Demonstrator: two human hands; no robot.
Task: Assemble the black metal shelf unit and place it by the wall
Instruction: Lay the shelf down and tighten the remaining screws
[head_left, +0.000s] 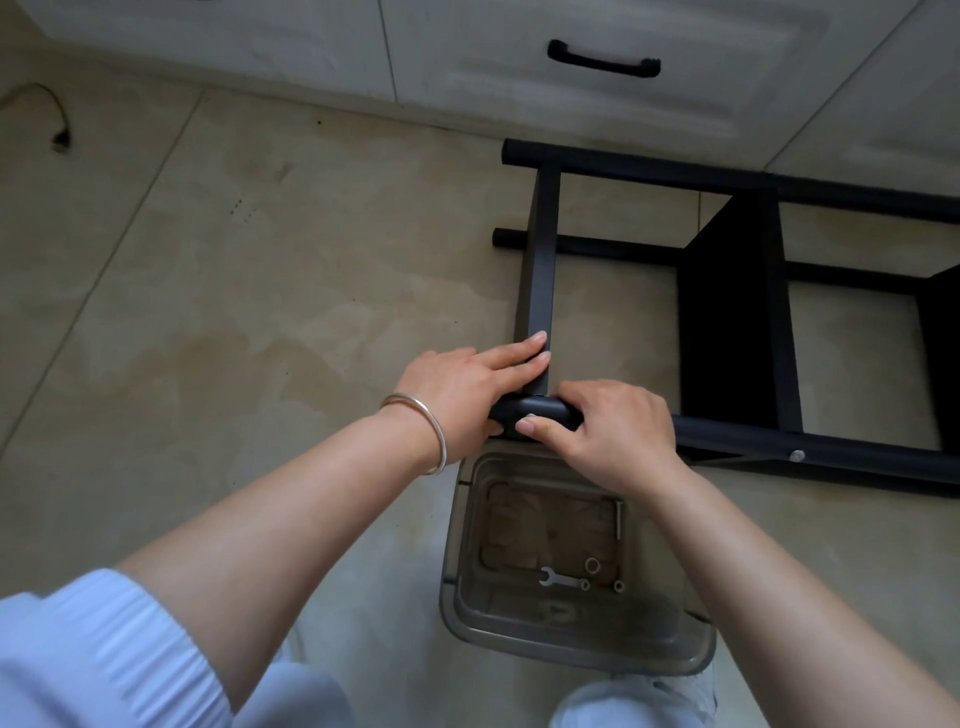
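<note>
Black metal filled the right half of the frame: the shelf unit (737, 322) lay on its side on the beige tiled floor (208, 286), just below the white cabinets (519, 67) along the top edge, and not yet stood up by any wall. At centre frame both hands met on the end of the near post (535, 410), where a crossbar (540, 260) joined it. The left hand (467, 389) lay with its fingers (524, 353) straight and pressed together along the crossbar, thumb tucked under the post. The right hand (613, 431) had its fingers curled over the post, thumb pressing its near side; whether it pinched a fastener there could not be told.

Directly beneath the hands, at lower centre, stood a clear plastic bin (571, 644) holding a small wrench (558, 579), a bolt (618, 519) and a few washers (592, 565).

The joint looked unsecured, so the likely trouble was the crossbar slipping out of line if either hand eased off before a bolt went in. A fastener dropped at that corner could also miss the bin and roll away across the tiles.
</note>
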